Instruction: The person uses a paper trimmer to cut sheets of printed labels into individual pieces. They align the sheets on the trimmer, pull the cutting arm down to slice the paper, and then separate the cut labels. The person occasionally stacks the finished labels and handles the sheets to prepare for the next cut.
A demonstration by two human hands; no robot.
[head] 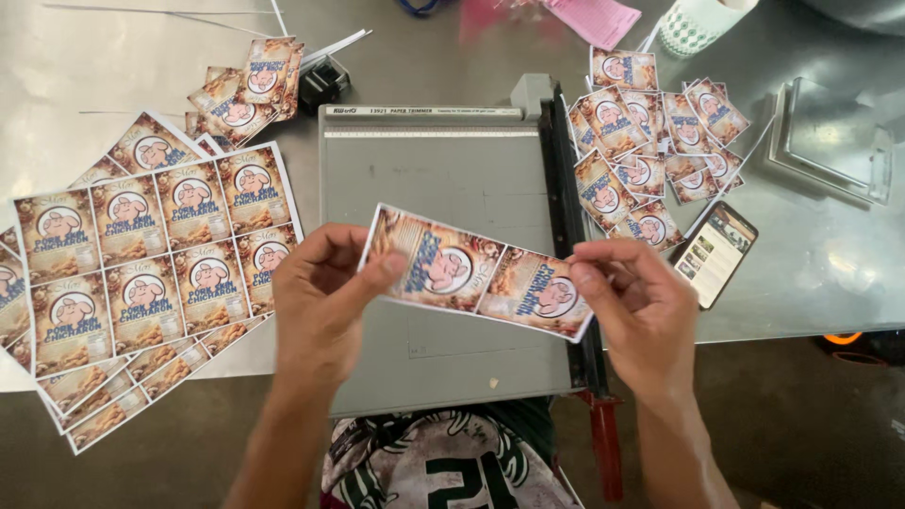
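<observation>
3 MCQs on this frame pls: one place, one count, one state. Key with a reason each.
1. Where does the phone lie?
A. right of the trimmer
B. on the uncut sheets
C. under the left hand

2. How many labels are on the strip?
A. one
B. two
C. four

3. How is the strip held?
A. flat on the trimmer bed
B. by one hand only
C. up off the bed, pinched at both ends

Key:
1 A: the phone lies on the metal table beside the cut labels, right of the trimmer's blade arm.
2 B: two printed labels show side by side on the strip.
3 C: the left hand pinches one end and the right hand the other, above the bed.
</observation>
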